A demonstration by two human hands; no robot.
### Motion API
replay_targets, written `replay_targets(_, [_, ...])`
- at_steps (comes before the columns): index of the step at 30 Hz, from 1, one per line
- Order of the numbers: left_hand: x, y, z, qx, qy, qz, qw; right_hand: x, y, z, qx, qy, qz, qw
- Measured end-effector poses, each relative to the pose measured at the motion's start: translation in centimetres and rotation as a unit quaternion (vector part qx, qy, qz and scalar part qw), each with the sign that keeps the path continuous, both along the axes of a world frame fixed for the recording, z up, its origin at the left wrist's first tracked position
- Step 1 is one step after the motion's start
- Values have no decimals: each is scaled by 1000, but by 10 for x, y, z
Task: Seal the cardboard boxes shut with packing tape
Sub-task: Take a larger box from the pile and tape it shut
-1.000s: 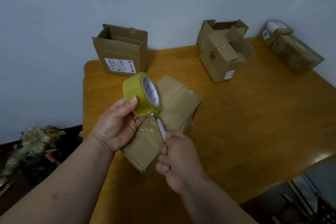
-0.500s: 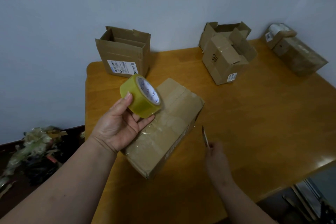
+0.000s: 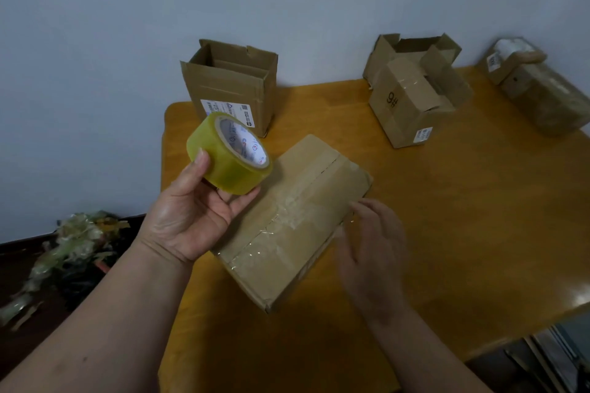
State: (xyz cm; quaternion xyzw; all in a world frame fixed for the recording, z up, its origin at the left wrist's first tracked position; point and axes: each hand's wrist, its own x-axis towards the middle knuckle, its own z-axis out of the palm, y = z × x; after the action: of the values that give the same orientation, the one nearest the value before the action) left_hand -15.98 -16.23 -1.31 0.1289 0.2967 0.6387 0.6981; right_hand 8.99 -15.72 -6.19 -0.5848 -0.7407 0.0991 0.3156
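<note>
My left hand (image 3: pixel 191 217) holds a yellowish roll of packing tape (image 3: pixel 228 153) up above the near-left end of a flat closed cardboard box (image 3: pixel 300 220). Clear tape runs along that box's top seam. My right hand (image 3: pixel 373 249) is blurred, fingers spread, at the box's right edge with nothing visible in it. At the back left stands an open-topped box (image 3: pixel 233 86) with a white label. A box marked 9# (image 3: pixel 412 99) lies tilted with loose flaps at the back middle.
A wrapped box (image 3: pixel 542 89) with a small parcel on top sits at the far right of the wooden table (image 3: pixel 463 217). A pile of crumpled tape scraps (image 3: pixel 73 249) lies on the dark floor at the left. The wall is close behind.
My right hand cut the tape with a small blade, swung out to the right, and has come back to the box's edge without the blade. The roll stayed raised in my left hand.
</note>
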Motion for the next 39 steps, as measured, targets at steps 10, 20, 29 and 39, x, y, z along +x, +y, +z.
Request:
replay_targets(10, [-2, -10, 0, -6, -17, 6, 1000, -59, 0, 8, -83, -127, 124, 981])
replay_targets(20, [-2, -13, 5, -9, -23, 10, 1000, -65, -4, 12, -11, -77, 167, 983])
replay_targets(29, [1, -18, 7, -17, -21, 4, 1000, -58, 31, 29, -131, -74, 42, 988])
replay_targets(39, [9, -20, 11, -20, -50, 20, 998, -52, 31, 51, -140, 126, 51, 981])
